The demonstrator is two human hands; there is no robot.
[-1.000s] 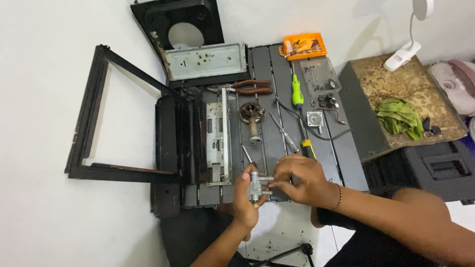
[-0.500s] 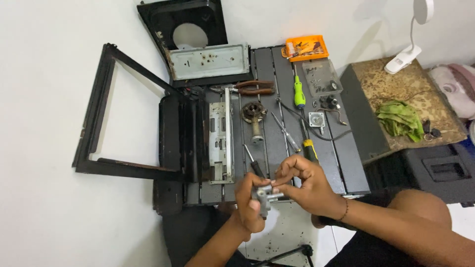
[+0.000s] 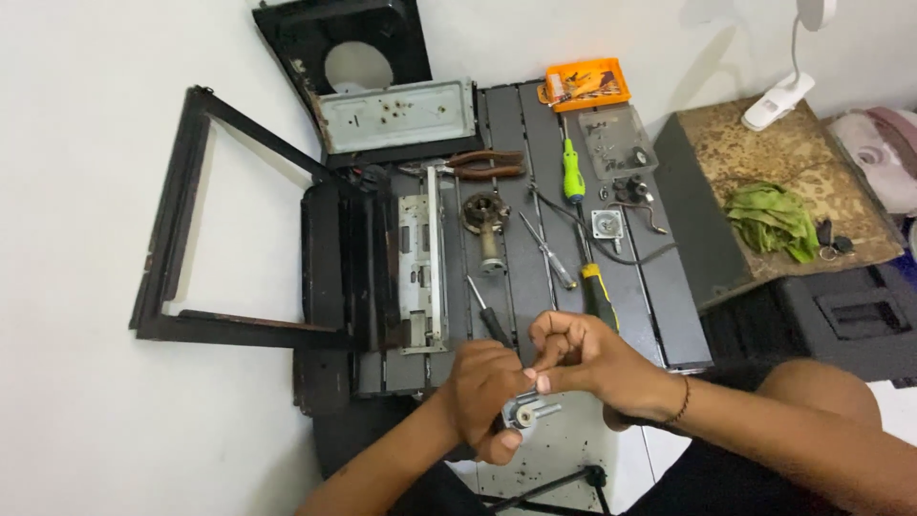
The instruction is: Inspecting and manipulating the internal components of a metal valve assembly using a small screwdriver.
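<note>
Black slatted bench (image 3: pixel 669 315): my landmark throughout.
Black frame (image 3: pixel 181 248): off the bench's left side, on the floor.
Yellow-handled screwdriver (image 3: pixel 598 291): on the bench, just beyond my hands.
Left hand (image 3: pixel 482 397): at the bench's near edge, curled around a small metal fitting (image 3: pixel 523 411).
Right hand (image 3: pixel 583 358): fingertips pinched at the fitting's top.
Step, I judge: working a small part on the fitting by hand; next calls for a steady grip.
Hidden: what the fingertips pinch; fitting's far side.

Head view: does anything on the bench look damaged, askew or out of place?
Nothing looks spilled. The black frame lies askew, hanging off the bench's left edge, and its corners look rusty. Dark specks dot the pale surface under both hands, which hold a small metal part. The tools lie in loose rows.
</note>
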